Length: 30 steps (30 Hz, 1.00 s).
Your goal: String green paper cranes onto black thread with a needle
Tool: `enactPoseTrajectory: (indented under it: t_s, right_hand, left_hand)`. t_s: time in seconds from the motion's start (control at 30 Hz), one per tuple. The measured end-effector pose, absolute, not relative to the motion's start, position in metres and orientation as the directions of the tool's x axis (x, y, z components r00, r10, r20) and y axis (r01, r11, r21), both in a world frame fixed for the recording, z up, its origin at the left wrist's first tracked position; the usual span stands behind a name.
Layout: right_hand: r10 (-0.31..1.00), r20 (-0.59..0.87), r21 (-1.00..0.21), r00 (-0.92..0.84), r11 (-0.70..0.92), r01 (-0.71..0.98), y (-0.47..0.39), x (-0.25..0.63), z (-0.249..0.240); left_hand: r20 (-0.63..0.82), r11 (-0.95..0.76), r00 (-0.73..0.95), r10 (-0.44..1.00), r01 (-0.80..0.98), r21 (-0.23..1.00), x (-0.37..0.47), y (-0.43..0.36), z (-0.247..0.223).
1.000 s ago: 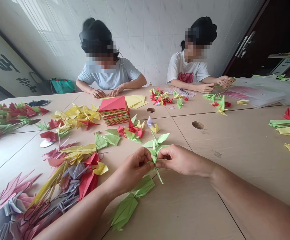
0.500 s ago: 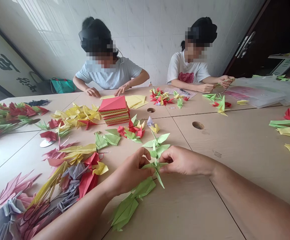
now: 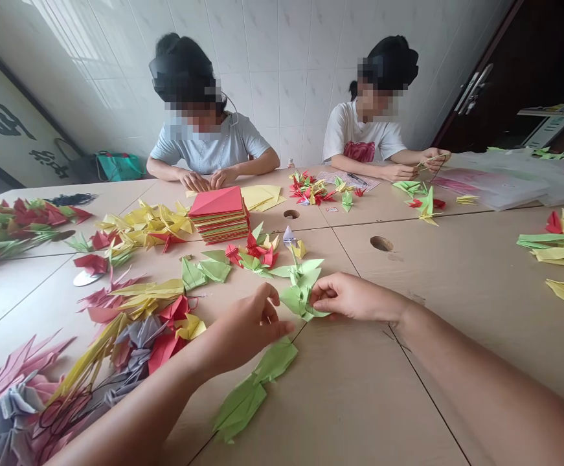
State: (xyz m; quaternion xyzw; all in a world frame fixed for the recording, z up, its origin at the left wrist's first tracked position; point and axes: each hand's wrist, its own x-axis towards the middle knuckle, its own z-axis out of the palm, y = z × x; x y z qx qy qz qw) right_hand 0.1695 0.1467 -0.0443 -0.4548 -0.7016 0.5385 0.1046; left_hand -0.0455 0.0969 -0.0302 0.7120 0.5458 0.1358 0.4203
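My right hand (image 3: 347, 296) pinches the edge of a light green paper crane (image 3: 301, 301) at the middle of the table. More green folded wings overlap just behind it. My left hand (image 3: 250, 327) hovers to the left of that crane, apart from it, thumb and fingers spread with nothing between them. Below my left hand lie flat green folded-paper pieces (image 3: 243, 404). Beyond my hands sits a small group of red, green and yellow cranes (image 3: 255, 252), with two green folded pieces (image 3: 214, 266) to its left.
A stack of coloured paper squares (image 3: 218, 217) stands towards the far side. Yellow cranes (image 3: 148, 220) and a large mixed pile of folded paper (image 3: 140, 340) fill the left. Two people sit opposite, handling paper. A round hole (image 3: 381, 243) is in the tabletop (image 3: 383, 401).
My left hand has let go of the green crane and drawn back slightly left. My right hand has lowered the crane onto the others. The person opposite left has brought both hands together.
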Motion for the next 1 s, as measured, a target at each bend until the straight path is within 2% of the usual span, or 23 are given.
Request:
enactPoseTrajectory:
  t_s: [0.13,0.27,0.4,0.47,0.5,0.6,0.67,0.8,0.93,1.0]
  right_hand:
    - [0.793,-0.292,-0.824,-0.535,0.076,0.561,0.151,0.171,-0.048]
    - [0.85,-0.217,-0.75,-0.48,0.169,0.639,0.147,0.172,-0.043]
    - [0.944,-0.008,-0.626,-0.33,0.253,0.738,0.126,0.167,-0.014]
    - [0.932,0.143,-0.539,-0.332,0.355,0.764,0.108,0.162,0.003]
    - [0.903,0.157,-0.532,-0.4,0.418,0.736,0.098,0.159,0.009]
    - [0.796,-0.006,-0.603,-0.606,0.481,0.637,0.071,0.149,0.008]
    - [0.81,-0.031,-0.593,-0.586,0.457,0.663,0.059,0.143,-0.008]
    - [0.86,0.037,-0.612,-0.509,0.422,0.669,0.05,0.14,-0.047]
    - [0.867,0.099,-0.577,-0.488,0.45,0.682,0.052,0.144,-0.06]
    - [0.897,0.085,-0.644,-0.433,0.381,0.663,0.054,0.145,-0.059]
  left_hand:
    - [-0.355,-0.039,0.363,0.862,0.745,0.666,-0.042,0.086,-0.023]
    - [-0.36,-0.007,0.341,0.868,0.734,0.679,-0.045,0.071,-0.03]
    - [-0.326,0.066,0.272,0.905,0.669,0.741,-0.048,0.056,-0.044]
    - [-0.306,0.08,0.235,0.922,0.66,0.747,-0.047,0.051,-0.046]
    - [-0.292,0.079,0.218,0.931,0.661,0.747,-0.046,0.05,-0.046]
    - [-0.22,0.041,0.187,0.957,0.665,0.745,-0.041,0.047,-0.041]
    - [-0.165,0.003,0.187,0.968,0.652,0.758,-0.037,0.046,-0.038]
    - [-0.111,-0.03,0.222,0.969,0.551,0.834,-0.03,0.045,-0.041]
    - [-0.201,0.132,0.293,0.935,0.24,0.962,-0.027,0.044,-0.05]
    - [-0.23,0.193,0.302,0.925,0.148,0.97,-0.028,0.045,-0.053]
